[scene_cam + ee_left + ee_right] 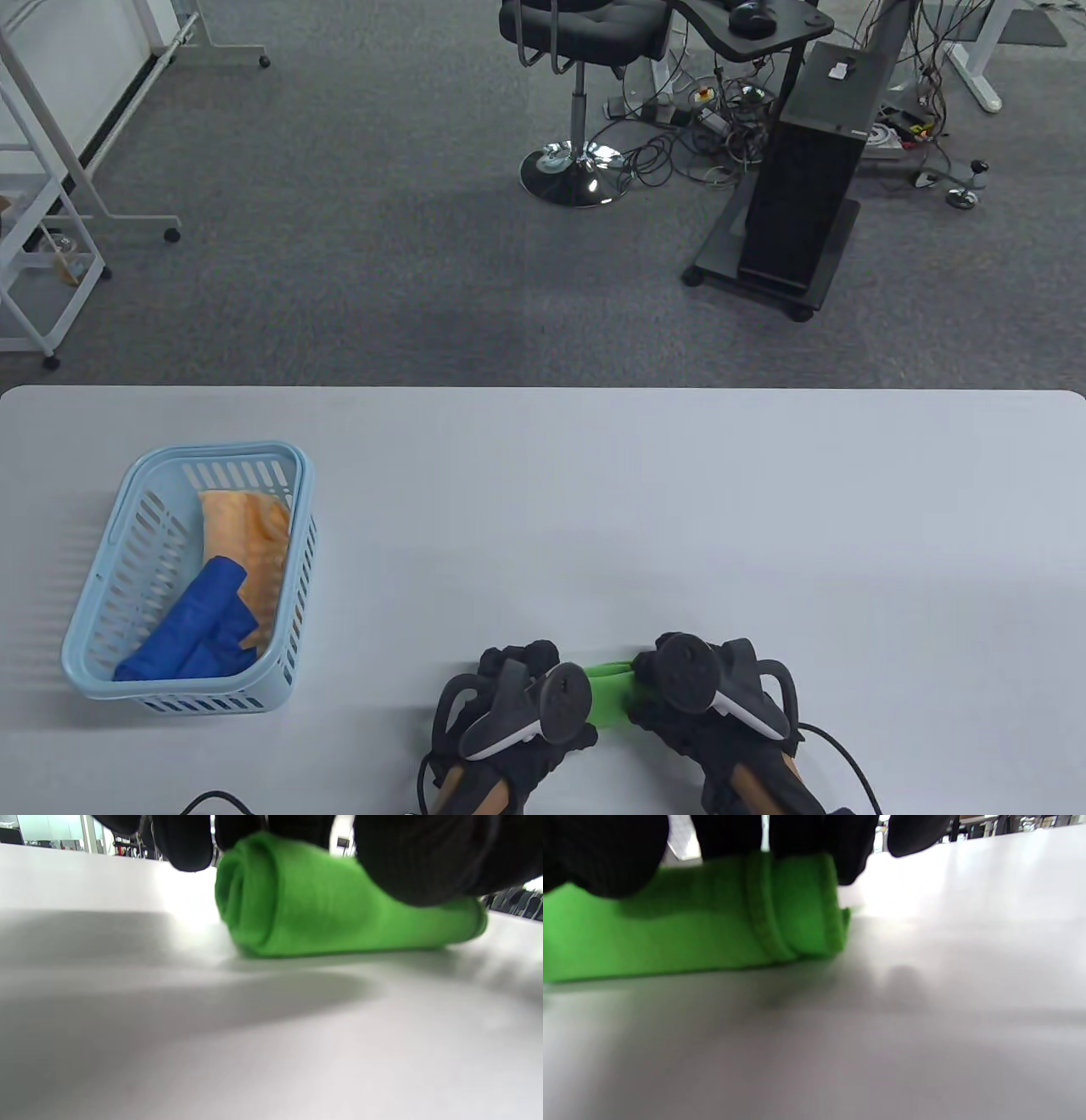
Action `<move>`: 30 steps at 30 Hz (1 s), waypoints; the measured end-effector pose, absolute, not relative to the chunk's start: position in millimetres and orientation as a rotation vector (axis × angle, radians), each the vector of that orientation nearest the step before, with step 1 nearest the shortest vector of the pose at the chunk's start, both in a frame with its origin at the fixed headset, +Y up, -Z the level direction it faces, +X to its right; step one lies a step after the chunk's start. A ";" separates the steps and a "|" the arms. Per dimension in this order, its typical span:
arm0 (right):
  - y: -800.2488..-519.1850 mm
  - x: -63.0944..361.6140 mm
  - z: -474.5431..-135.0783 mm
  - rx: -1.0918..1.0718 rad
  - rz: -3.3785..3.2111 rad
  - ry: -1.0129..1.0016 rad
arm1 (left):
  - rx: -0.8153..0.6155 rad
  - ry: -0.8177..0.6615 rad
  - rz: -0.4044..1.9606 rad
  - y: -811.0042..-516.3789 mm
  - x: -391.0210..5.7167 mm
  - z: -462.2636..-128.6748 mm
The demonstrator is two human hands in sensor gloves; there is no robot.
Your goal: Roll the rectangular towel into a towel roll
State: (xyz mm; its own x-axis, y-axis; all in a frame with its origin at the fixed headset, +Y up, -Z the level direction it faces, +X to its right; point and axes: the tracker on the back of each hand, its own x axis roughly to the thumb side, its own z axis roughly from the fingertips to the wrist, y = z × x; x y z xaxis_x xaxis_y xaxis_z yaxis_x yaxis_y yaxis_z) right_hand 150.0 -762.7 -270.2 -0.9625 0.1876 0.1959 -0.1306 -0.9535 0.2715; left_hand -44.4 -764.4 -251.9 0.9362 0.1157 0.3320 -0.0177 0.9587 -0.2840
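1. The wide, pale grey counter (pixel 543 509) fills the lower half of the table view. At about its 6 o'clock, close to the near edge, lies the bright green rectangular fleece towel (pixel 607 698), already wound into a short, fat roll with its long axis running from 9 o'clock to 3 o'clock.
2. At about 8 o'clock on the counter, well apart from the roll, a light blue slotted plastic basket (pixel 127 543) holds an orange cloth (pixel 250 531) and a blue cloth (pixel 199 632).
3. The gloved left hand (pixel 509 705) covers the roll's 9 o'clock end, its fingers (pixel 186 844) curled over the top of the roll. The gloved right hand (pixel 717 696) covers the 3 o'clock end in the same way, its fingers (pixel 806 836) draped over the top. Both hands hold the roll down; only a short middle stretch shows between them.
4. Main risk, as a judgement: the soft fleece could spring open if either hand lifts off unevenly, because nothing but the hands appears to keep the outer layer closed.
5. Second risk: the roll may cone or telescope. In the left wrist view the near end looks thicker than the far end, so uneven pressure could push inner layers out sideways.
6. Look of the towel: the left wrist view shows a spiral of layers at the end face; the right wrist view shows a stitched hem band (pixel 765 908) wrapped around the roll near its end. Both views are blurred.
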 end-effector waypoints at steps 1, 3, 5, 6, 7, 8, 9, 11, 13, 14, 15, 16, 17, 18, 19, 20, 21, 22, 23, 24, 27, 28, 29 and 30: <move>-764.0 148.8 -270.0 0.336 2.951 0.412 | -0.281 -0.347 0.050 -766.2 -43.4 -252.4; -766.2 146.4 -269.2 0.346 2.968 0.460 | -0.265 -0.330 0.055 -767.7 -42.8 -253.2; -766.0 144.0 -267.3 0.360 2.986 0.395 | -0.270 -0.326 0.090 -768.0 -44.2 -254.0; -765.1 144.3 -267.4 0.366 2.991 0.352 | -0.261 -0.322 0.117 -767.1 -46.1 -254.5; -764.5 144.9 -267.9 0.375 2.979 0.356 | -0.261 -0.322 0.134 -766.5 -47.5 -255.1; -763.8 146.2 -268.3 0.369 2.950 0.364 | -0.269 -0.314 0.159 -765.7 -50.2 -255.5; -763.7 147.2 -268.8 0.368 2.920 0.364 | -0.274 -0.311 0.174 -765.0 -52.0 -255.9; -764.9 148.7 -269.8 0.374 2.876 0.425 | -0.270 -0.314 0.225 -762.4 -56.1 -256.4; -765.9 149.7 -269.6 0.369 2.830 0.505 | -0.276 -0.317 0.242 -763.2 -57.9 -256.5; -766.2 149.9 -269.5 0.359 2.828 0.514 | -0.278 -0.314 0.236 -763.5 -58.4 -256.2; -766.9 150.1 -270.0 0.348 2.834 0.520 | -0.264 -0.315 0.236 -763.2 -59.2 -256.0; -767.5 150.1 -270.6 0.343 2.836 0.524 | -0.253 -0.315 0.244 -763.0 -59.4 -255.8; -768.1 150.2 -271.5 0.331 2.835 0.528 | -0.246 -0.322 0.249 -763.1 -58.9 -255.3; -768.7 150.1 -272.0 0.324 2.828 0.532 | -0.236 -0.333 0.246 -762.9 -58.1 -254.5; -768.9 150.0 -272.2 0.320 2.827 0.534 | -0.224 -0.342 0.240 -762.3 -57.4 -253.6; -769.1 150.1 -272.4 0.317 2.828 0.535 | -0.199 -0.371 0.245 -761.3 -55.9 -252.4; -768.9 150.0 -272.3 0.314 2.830 0.536 | -0.179 -0.387 0.257 -760.3 -54.9 -251.4; -768.5 150.0 -272.0 0.310 2.830 0.538 | -0.130 -0.401 0.270 -757.6 -53.5 -250.5; -768.3 150.0 -272.1 0.305 2.828 0.542 | -0.112 -0.407 0.271 -755.8 -52.7 -250.3; -768.0 150.2 -272.1 0.296 2.822 0.559 | -0.135 -0.424 0.277 -754.4 -51.2 -250.1; -768.2 150.3 -272.3 0.288 2.817 0.562 | -0.249 -0.443 0.201 -759.8 -45.9 -248.6; -768.3 150.3 -272.3 0.288 2.817 0.565 | -0.289 -0.433 0.158 -762.4 -44.6 -248.7; -768.5 150.3 -272.3 0.291 2.815 0.569 | -0.346 -0.414 0.096 -766.7 -43.2 -248.6; -768.8 150.3 -272.3 0.293 2.813 0.573 | -0.357 -0.398 0.065 -768.6 -43.0 -248.7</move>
